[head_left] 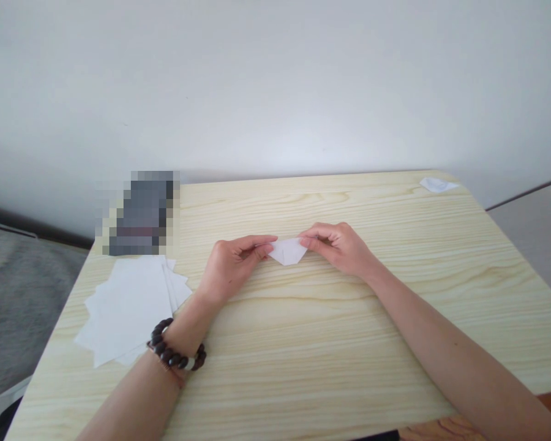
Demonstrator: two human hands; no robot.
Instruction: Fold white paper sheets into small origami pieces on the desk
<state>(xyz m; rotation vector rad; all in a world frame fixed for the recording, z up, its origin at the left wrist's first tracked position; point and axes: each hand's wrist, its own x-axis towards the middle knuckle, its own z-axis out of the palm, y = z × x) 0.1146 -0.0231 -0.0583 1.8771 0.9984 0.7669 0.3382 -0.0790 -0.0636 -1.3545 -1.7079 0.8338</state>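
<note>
Between my two hands is a small piece of folded white paper (286, 252), with a straight top edge and slanting sides that narrow toward the bottom. My left hand (237, 263) pinches its left corner between thumb and fingers. At the opposite corner, my right hand (337, 248) grips it the same way. Creases show on the side facing me; its back is hidden. The paper is held over the middle of the light wooden table (275, 343). A dark beaded bracelet (177, 355) circles my left wrist.
Left of my left arm lies a fanned stack of white paper sheets (131, 306). Behind it is a dark, pixelated object (142, 211). Another folded white paper piece (438, 184) rests near the far right corner. A white wall (275, 92) rises behind the table.
</note>
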